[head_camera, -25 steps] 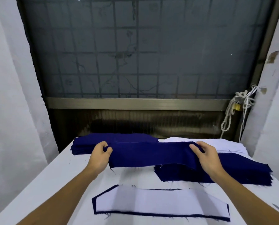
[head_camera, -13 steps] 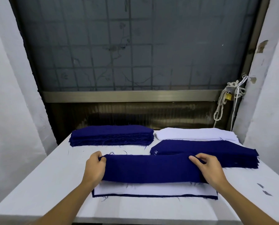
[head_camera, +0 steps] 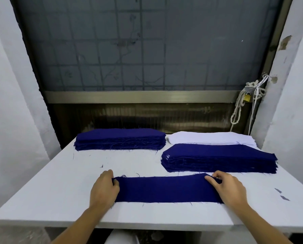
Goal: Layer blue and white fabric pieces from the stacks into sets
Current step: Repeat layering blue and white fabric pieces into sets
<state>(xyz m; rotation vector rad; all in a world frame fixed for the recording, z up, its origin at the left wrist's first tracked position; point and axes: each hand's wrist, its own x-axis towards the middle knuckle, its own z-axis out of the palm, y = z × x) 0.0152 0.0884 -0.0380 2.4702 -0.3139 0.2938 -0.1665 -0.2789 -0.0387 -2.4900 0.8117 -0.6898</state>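
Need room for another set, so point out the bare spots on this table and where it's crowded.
Bare: the table left of the left hand, and its middle between the far-left blue stack and the blue strip. Crowded: far right, where the white stack and right blue stack meet.

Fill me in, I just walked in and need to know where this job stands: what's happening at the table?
A person holds one blue fabric piece flat near the front edge of the white table, the left hand gripping its left end and the right hand pinching its right end. Behind it sit a left blue stack, a right blue stack, and a white stack at the back right, just behind the right blue stack.
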